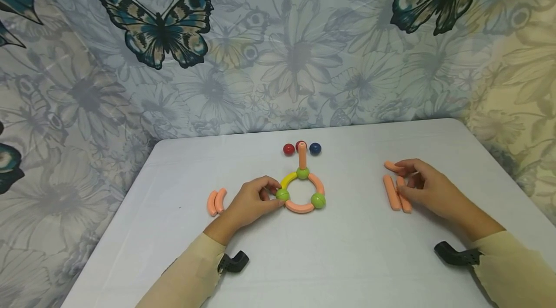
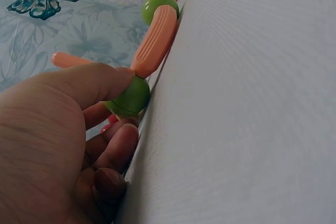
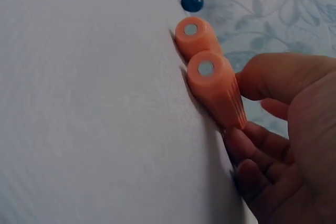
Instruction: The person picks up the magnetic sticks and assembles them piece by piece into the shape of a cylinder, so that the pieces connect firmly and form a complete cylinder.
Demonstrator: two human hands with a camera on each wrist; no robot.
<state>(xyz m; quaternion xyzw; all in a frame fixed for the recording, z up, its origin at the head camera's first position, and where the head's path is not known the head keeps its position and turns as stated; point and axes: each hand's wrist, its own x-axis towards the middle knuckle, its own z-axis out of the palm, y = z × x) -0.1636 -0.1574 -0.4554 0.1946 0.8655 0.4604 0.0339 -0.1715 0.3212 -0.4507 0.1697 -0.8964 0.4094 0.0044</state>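
On the white table lies a ring of magnetic toy pieces: green balls, orange curved sticks [image 1: 299, 207] and a yellow curved stick [image 1: 288, 180]. An orange straight stick [image 1: 302, 156] extends from its top ball [image 1: 302, 173]. My left hand [image 1: 259, 197] pinches the ring's left green ball [image 2: 131, 98] between thumb and fingers. At the right, my right hand [image 1: 430, 189] grips the nearer of two straight orange sticks [image 3: 218, 85], thumb against its side. The other straight stick [image 1: 391, 193] lies alongside, and a short orange curved piece [image 1: 393, 166] is by my index fingertip.
Two red balls [image 1: 288, 149] and a dark blue ball [image 1: 315, 148] sit behind the ring, one red partly hidden by the upper stick. Two orange curved sticks [image 1: 212, 203] lie left of my left hand. A butterfly-patterned wall covering [image 1: 299, 57] rises behind the table [image 1: 347, 259].
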